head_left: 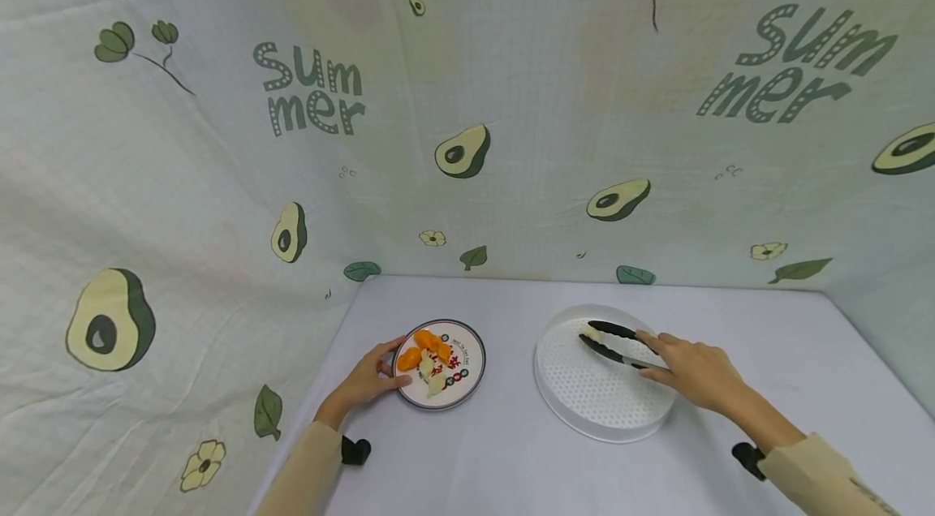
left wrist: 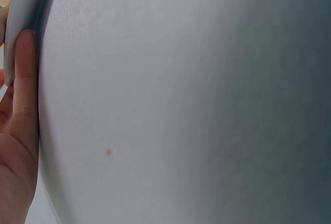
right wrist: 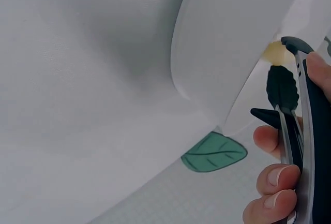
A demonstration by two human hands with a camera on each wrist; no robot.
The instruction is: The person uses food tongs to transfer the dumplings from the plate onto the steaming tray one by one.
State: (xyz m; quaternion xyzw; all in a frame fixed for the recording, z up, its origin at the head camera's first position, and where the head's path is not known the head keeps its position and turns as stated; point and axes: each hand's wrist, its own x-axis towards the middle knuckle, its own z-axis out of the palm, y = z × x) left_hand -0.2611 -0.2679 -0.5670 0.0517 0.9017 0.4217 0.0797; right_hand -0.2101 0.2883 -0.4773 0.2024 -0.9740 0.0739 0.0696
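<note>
My left hand (head_left: 372, 374) grips the left rim of a small round plate (head_left: 467, 382) with a dark edge line and red print. On the plate lie several orange pieces (head_left: 411, 359) and some pale yellowish pieces (head_left: 437, 383). In the left wrist view, fingers (left wrist: 25, 53) bear against the plate's outer side. My right hand (head_left: 694, 370) holds a pair of black-tipped metal tongs (head_left: 621, 358). Between the tongs' tips sits a pale yellowish piece (head_left: 592, 333), over the left back part of a round white tray (head_left: 606, 402) with a dimpled floor.
Both the plate and the tray stand on a white-covered table (head_left: 504, 451). A cloth (head_left: 526, 94) printed with avocados and leaves hangs behind the table and along its left side. A gap of bare tabletop separates plate and tray.
</note>
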